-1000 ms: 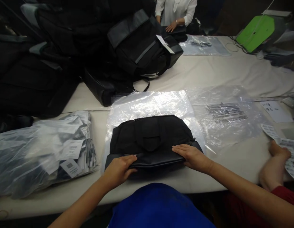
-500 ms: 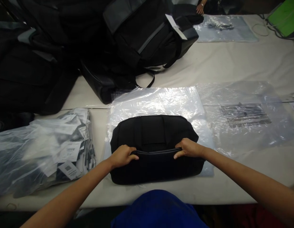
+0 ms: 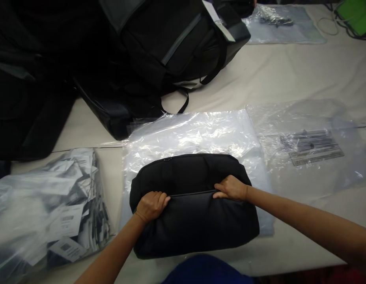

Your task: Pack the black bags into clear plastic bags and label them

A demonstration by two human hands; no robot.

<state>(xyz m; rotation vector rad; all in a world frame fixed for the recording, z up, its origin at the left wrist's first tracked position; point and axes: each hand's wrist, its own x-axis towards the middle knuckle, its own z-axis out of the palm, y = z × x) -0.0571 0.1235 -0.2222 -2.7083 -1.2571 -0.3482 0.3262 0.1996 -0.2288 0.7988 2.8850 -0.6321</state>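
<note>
Right in front of me a black bag (image 3: 197,228) lies folded on clear plastic bags (image 3: 183,132). A seam or edge runs across its middle, and both hands grip along it. My left hand (image 3: 152,206) is closed on the left part of that edge, fingers curled over it. My right hand (image 3: 232,188) pinches the same edge farther right, with thumb and fingers closed on the fabric. The undersides of the fingers are partly hidden by the fabric.
A heap of black backpacks (image 3: 183,43) fills the upper left, one with a white tag (image 3: 218,20). At the left lies a plastic bag of barcoded tags (image 3: 64,221). Another clear printed bag (image 3: 316,146) spreads to the right. A green object (image 3: 356,17) stands top right.
The bag's front panel now shows broader and flatter toward me, its edge still held by both hands. My left thumb has gone from sight. The camera view has shifted.
</note>
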